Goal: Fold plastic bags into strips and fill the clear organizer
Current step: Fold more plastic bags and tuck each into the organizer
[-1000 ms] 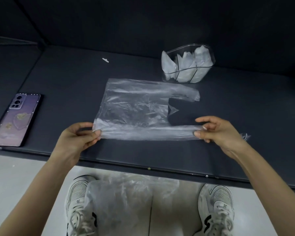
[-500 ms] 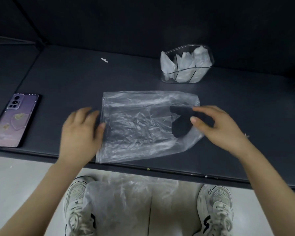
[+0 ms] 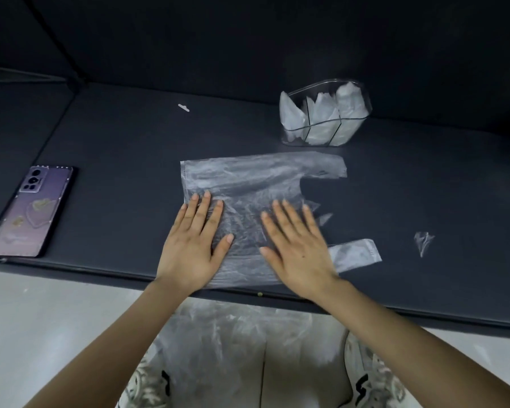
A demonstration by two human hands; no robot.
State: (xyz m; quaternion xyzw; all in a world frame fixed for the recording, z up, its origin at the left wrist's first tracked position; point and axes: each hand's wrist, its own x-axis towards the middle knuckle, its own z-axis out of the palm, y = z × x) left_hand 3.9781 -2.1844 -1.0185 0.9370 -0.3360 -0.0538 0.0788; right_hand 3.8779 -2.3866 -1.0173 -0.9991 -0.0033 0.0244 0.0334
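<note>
Left hand (image 3: pixel 193 245) and right hand (image 3: pixel 298 248) lie flat, fingers straight, pressing the plastic bag (image 3: pixel 248 184) at frame centre. Clear organizer (image 3: pixel 324 114) upper right holds folded bags; phone (image 3: pixel 30 210) left.

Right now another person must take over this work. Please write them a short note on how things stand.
Left hand and right hand: both open, pressing flat on the plastic bag, spread on the table, handles to the right.
Clear organizer stands behind it, with folded bags inside.
Done: some bags stored; this one spread flat.
Left: fold it into a strip, store it, then the bags on the lap.
</note>
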